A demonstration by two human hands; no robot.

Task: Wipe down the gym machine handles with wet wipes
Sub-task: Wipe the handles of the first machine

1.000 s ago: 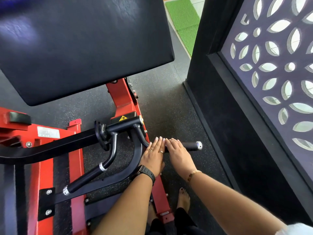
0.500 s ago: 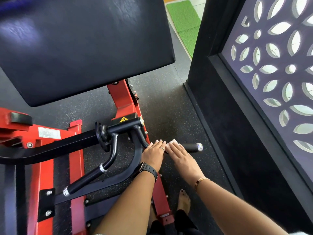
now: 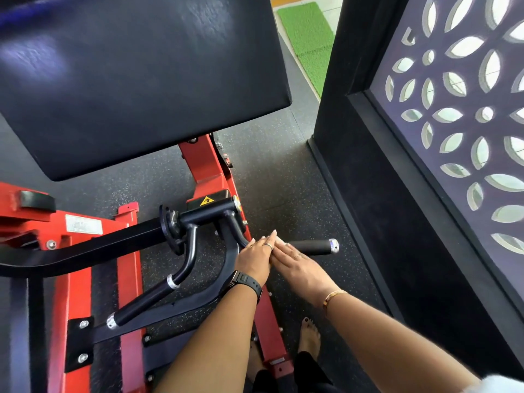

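Progress, as we judge: mid-wipe on horizontal handle [image 3: 312,246]. Left hand [image 3: 255,260] and right hand [image 3: 300,266] lie side by side on it, fingers straight, grip open and flat, clasping nothing we can see. Wet wipe not visible; maybe under palms, cannot tell. Handle end right of grip bare; angled handle [image 3: 144,300] left of grip untouched, left to do.
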